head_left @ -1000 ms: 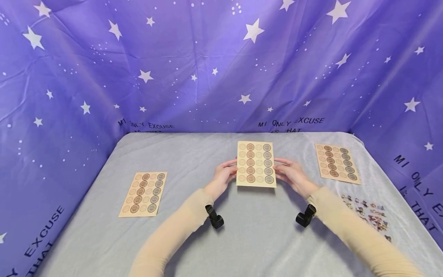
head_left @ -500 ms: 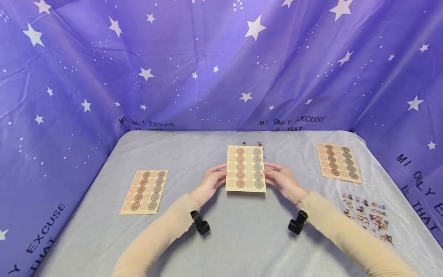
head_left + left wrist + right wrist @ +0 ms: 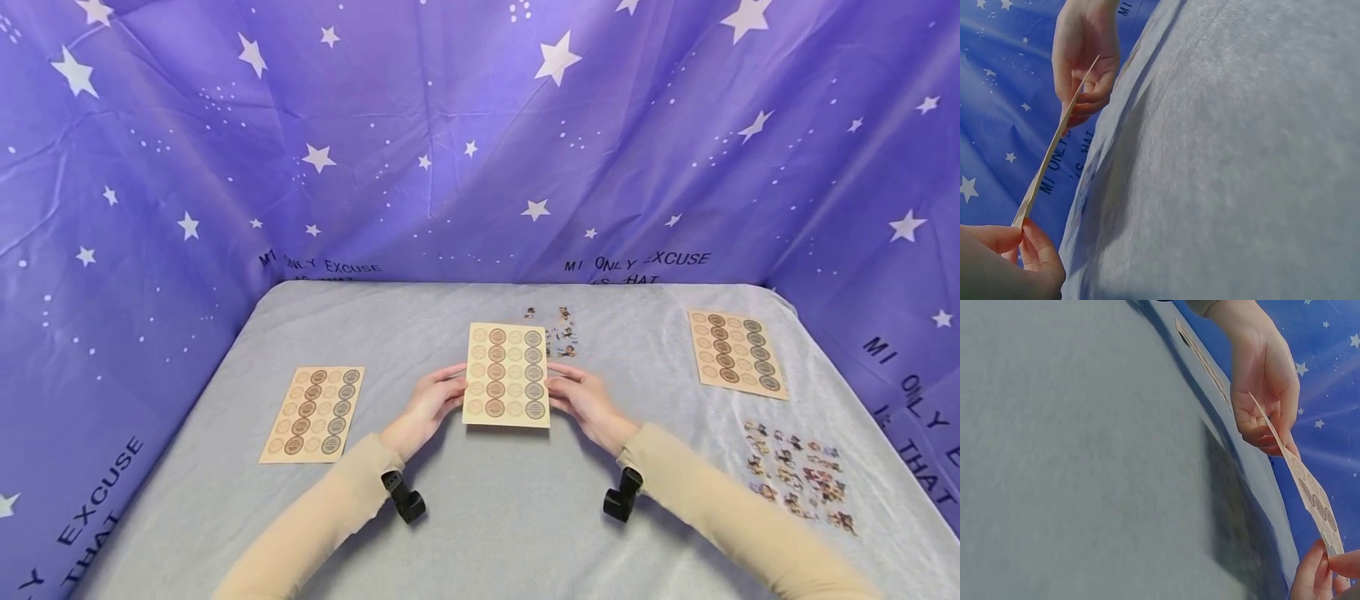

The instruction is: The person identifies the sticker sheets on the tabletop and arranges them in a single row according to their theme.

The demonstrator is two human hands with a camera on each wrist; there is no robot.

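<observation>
Between both hands hangs a cream sheet of round stickers (image 3: 506,375), lifted off the cloth and turned face toward the head camera. My left hand (image 3: 425,408) pinches its left edge between thumb and fingers, and my right hand (image 3: 590,404) does the same on the right edge. From the left wrist the sheet (image 3: 1054,147) is seen nearly edge-on and slanted, casting a shadow on the table. In the right wrist view, the thumb and fingers of the right hand (image 3: 1325,575) grip the near edge. Its back face is mostly hidden.
Another sticker sheet (image 3: 313,414) lies on the left of the grey cloth-covered table (image 3: 510,525), and one more sheet (image 3: 737,353) lies at the back right. Small figure stickers (image 3: 798,475) spread at the right. Similar ones (image 3: 564,333) lie behind the held sheet. A purple star curtain (image 3: 480,142) surrounds the table.
Both hands have moved the held sheet left and nearer the body. Small figure stickers behind it, hidden a second ago, now show. The other sheets stay in place.
</observation>
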